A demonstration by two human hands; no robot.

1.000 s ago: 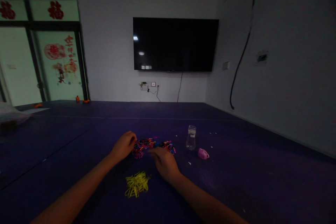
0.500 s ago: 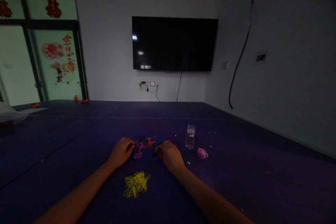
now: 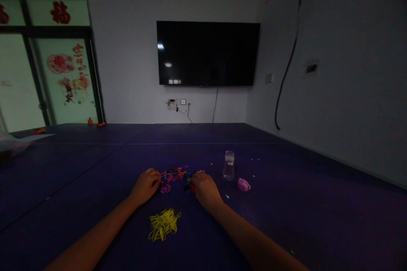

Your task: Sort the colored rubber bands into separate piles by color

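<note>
A loose pile of multicoloured rubber bands [image 3: 173, 174] lies on the dark blue surface between my two hands. On its left edge, my left hand [image 3: 146, 185] has its fingers curled together against the bands. My right hand [image 3: 205, 188] bends over the right part of the pile, its fingers closed on bands that show beneath them. Exactly how many bands each hand grips is hidden. Nearer to me, between my forearms, is a separate heap of yellow rubber bands [image 3: 164, 225].
Right of my right hand stands a clear plastic bottle [image 3: 229, 166] without a lid. A pink cap with a loop [image 3: 243, 184] lies beside it. Small white scraps [image 3: 227, 197] are scattered there. A plastic bag [image 3: 11, 143] sits at the far left, and a television [image 3: 208, 54] hangs ahead.
The whole view has shifted slightly, so the scene sits a little further left. Both hands stay at the multicoloured pile with only slight finger movement.
</note>
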